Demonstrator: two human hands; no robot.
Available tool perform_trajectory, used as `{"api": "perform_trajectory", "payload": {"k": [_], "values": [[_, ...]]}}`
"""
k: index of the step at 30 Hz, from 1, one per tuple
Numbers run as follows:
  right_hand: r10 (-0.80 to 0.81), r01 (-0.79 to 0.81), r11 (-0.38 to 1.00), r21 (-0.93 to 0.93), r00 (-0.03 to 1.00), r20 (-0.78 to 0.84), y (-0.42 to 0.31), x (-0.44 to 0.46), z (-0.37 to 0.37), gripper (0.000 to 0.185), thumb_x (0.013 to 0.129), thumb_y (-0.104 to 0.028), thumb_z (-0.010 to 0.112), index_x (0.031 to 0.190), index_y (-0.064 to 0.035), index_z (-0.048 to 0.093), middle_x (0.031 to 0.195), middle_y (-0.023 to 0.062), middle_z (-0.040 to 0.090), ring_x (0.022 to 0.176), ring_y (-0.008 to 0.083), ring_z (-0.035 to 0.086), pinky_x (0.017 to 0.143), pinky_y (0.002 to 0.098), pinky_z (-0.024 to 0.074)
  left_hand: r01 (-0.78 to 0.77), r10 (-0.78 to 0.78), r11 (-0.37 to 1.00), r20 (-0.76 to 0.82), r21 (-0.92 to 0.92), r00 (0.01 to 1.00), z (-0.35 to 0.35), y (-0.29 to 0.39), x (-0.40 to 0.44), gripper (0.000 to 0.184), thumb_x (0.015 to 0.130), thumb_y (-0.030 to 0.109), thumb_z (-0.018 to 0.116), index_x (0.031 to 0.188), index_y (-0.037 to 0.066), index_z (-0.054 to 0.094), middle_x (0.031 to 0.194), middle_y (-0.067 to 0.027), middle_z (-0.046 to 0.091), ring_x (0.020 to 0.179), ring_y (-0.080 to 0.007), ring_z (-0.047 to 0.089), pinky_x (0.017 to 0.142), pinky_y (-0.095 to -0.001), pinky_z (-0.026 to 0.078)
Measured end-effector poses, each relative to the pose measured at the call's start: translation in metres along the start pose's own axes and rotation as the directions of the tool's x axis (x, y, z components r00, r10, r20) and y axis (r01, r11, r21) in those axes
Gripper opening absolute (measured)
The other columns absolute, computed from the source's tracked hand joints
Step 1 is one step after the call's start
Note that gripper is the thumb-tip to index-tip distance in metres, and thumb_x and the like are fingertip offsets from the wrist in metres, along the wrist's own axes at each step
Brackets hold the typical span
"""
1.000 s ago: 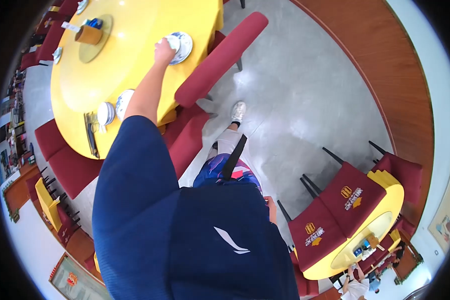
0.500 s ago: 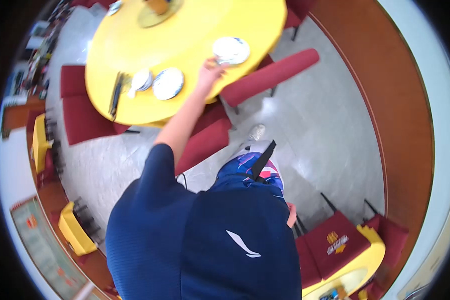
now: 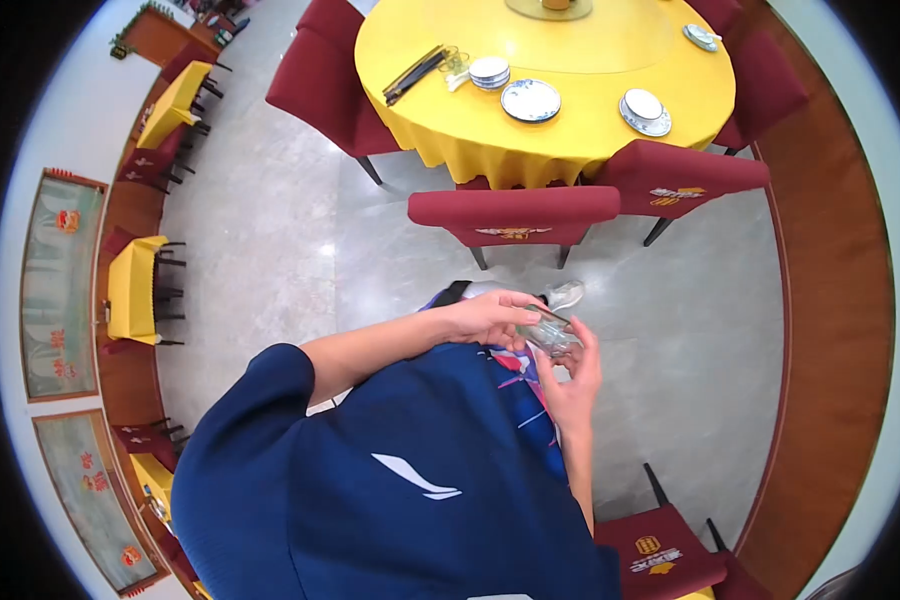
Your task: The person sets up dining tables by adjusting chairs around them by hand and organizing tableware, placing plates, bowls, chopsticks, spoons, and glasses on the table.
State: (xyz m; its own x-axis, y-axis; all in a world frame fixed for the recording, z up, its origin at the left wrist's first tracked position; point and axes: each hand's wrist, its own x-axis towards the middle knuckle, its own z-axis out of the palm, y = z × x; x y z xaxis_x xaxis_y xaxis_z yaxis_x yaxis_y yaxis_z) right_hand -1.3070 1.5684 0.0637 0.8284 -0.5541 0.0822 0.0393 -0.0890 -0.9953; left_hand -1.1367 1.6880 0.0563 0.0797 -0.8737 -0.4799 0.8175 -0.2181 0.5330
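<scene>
In front of my body I hold a small clear glass, tilted, between both hands. My left hand is closed on its near-left end, thumb and fingers at the rim. From the lower right, my right hand wraps its fingers round the other side. Parts of the glass are hidden by the fingers. Beyond them stands a round table with a yellow cloth. A patterned plate, stacked white bowls, and a bowl on a saucer sit near its front edge.
Dark chopsticks lie at the table's left, beside clear glasses. Red chairs stand between me and the table. Another red chair is at lower right. A curved brown wall panel borders the right.
My left hand has drawn back from the plate at the table's edge to my front, and both hands now hold the glass. The view has turned and the table sits farther away.
</scene>
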Motion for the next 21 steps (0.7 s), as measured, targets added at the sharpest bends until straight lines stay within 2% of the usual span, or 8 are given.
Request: {"api": "perform_trajectory", "payload": {"k": [4,7,10,11,12,14,18,21], "values": [[-0.039,0.039,0.999,-0.005,0.988,-0.151,-0.002,-0.031,0.027,0.06,0.078,-0.004,0.076,0.131,0.0006,0.049,0.112,0.0134,0.057,0.081,0.0175,0.062,0.068,0.0275,0.0524,0.179,-0.193,0.965,0.057,0.192,0.98,0.006,0.017,-0.027,0.039,0.095,0.019,0.06,0.13,0.006,0.049,0.105,-0.0109,0.063,0.072,-0.0148,0.064,0.062,-0.0264,0.054],[-0.105,0.075,0.992,-0.103,0.94,-0.323,0.005,-0.047,0.043,0.053,0.075,-0.008,0.077,0.122,-0.0001,0.054,0.098,0.0119,0.061,0.079,0.021,0.062,0.07,0.0306,0.0507,0.297,-0.277,0.881,-0.107,0.369,0.955,0.024,0.015,-0.035,0.042,0.094,0.02,0.061,0.132,0.007,0.047,0.112,-0.0116,0.06,0.071,-0.0151,0.064,0.061,-0.0267,0.055],[-0.126,0.04,0.972,-0.23,0.919,-0.372,0.002,-0.05,0.056,0.05,0.074,-0.009,0.077,0.118,-0.0006,0.055,0.099,0.0119,0.061,0.075,0.0201,0.059,0.066,0.0305,0.0491,-0.225,0.039,0.57,0.248,0.79,0.968,0.015,0.005,-0.027,0.052,0.09,0.024,0.068,0.134,0.007,0.046,0.125,-0.0096,0.055,0.103,-0.0201,0.061,0.085,-0.0311,0.053],[-0.156,0.064,0.968,-0.244,0.913,-0.377,0.006,-0.048,0.061,0.051,0.072,-0.013,0.079,0.116,-0.0013,0.056,0.095,0.0107,0.06,0.071,0.0197,0.056,0.063,0.0305,0.0472,-0.253,0.067,0.407,0.248,0.877,0.967,0.018,0.01,-0.034,0.06,0.085,0.026,0.073,0.135,0.005,0.046,0.123,-0.0086,0.057,0.113,-0.0208,0.056,0.092,-0.0326,0.048],[-0.151,0.054,0.967,-0.248,0.908,-0.39,0.006,-0.046,0.064,0.051,0.072,-0.013,0.079,0.116,-0.0013,0.056,0.095,0.0107,0.06,0.071,0.0197,0.056,0.063,0.0305,0.0472,-0.255,0.052,0.408,0.256,0.877,0.965,0.015,0.013,-0.036,0.06,0.085,0.026,0.073,0.135,0.005,0.046,0.123,-0.0086,0.057,0.113,-0.0208,0.056,0.092,-0.0326,0.048],[-0.152,0.059,0.964,-0.26,0.923,-0.353,0.005,-0.037,0.075,0.054,0.07,-0.017,0.082,0.115,-0.0021,0.056,0.088,0.0083,0.059,0.068,0.0195,0.053,0.062,0.0306,0.0463,-0.327,0.051,0.117,0.323,0.938,0.945,0.009,0.023,-0.043,0.067,0.082,0.027,0.076,0.136,0.004,0.045,0.121,-0.0093,0.059,0.111,-0.0193,0.056,0.088,-0.0333,0.048],[0.003,-0.036,0.99,-0.139,0.972,-0.234,-0.006,0.0,0.097,0.054,0.07,-0.021,0.084,0.112,-0.0024,0.057,0.076,0.0017,0.053,0.058,0.0091,0.043,0.051,0.0236,0.0369,-0.25,0.05,0.312,0.247,0.917,0.968,-0.008,0.063,-0.069,0.065,0.082,0.025,0.074,0.137,0.002,0.047,0.12,-0.0124,0.061,0.105,-0.0213,0.06,0.086,-0.033,0.047],[0.085,-0.094,0.992,-0.087,0.991,-0.105,-0.002,0.034,0.125,0.051,0.072,-0.019,0.083,0.112,-0.0025,0.057,0.074,-0.0011,0.049,0.056,0.005,0.038,0.049,0.022,0.0328,-0.191,0.094,0.31,0.17,0.931,0.981,-0.051,0.088,-0.087,0.063,0.079,0.021,0.073,0.135,0.003,0.049,0.12,-0.0149,0.06,0.104,-0.024,0.06,0.085,-0.0331,0.048]]}}
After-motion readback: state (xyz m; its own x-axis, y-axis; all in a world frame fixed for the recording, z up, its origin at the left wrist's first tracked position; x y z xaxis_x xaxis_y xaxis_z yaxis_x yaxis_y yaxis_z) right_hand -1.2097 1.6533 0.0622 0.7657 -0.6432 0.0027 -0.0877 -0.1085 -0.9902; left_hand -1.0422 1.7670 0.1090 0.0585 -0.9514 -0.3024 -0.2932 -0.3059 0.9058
